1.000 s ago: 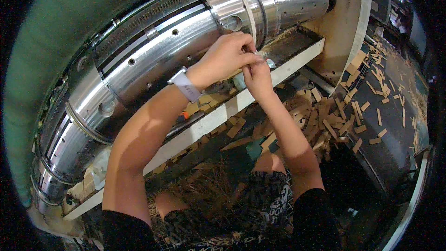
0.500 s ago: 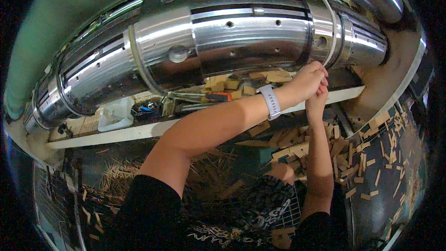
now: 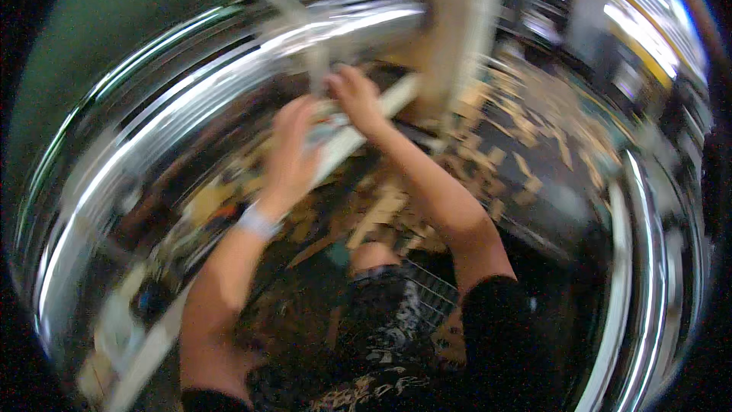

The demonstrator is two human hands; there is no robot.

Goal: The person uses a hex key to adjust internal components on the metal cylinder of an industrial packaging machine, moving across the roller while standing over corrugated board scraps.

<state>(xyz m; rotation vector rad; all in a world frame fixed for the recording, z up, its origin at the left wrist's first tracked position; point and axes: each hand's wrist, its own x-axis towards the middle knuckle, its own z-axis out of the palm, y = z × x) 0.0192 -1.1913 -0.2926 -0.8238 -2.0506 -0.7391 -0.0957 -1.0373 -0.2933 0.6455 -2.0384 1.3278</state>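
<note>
A long shiny metal roller (image 3: 164,116) curves across the upper left, smeared by motion. Round its right part runs a pale band (image 3: 319,57). Just below that band is my left hand (image 3: 290,145), with a light watch on the wrist; its thumb stands apart from the fingers and nothing shows between them. My right hand (image 3: 355,98) is at the lower edge of the roller beside the band, fingers bent. Blur hides whether those fingers pinch or touch anything.
A pale rail (image 3: 339,154) slants below the roller. Cardboard scraps (image 3: 526,118) litter the floor to the right, with more near my knee. A tan end frame (image 3: 450,38) rises by the roller's right end. Lower left sits a whitish tray (image 3: 118,332); a curved metal bar (image 3: 648,282) stands at right.
The view has swung to the right, so the roller now slants. My hands, close together before, have come apart. My left hand's fingers have spread.
</note>
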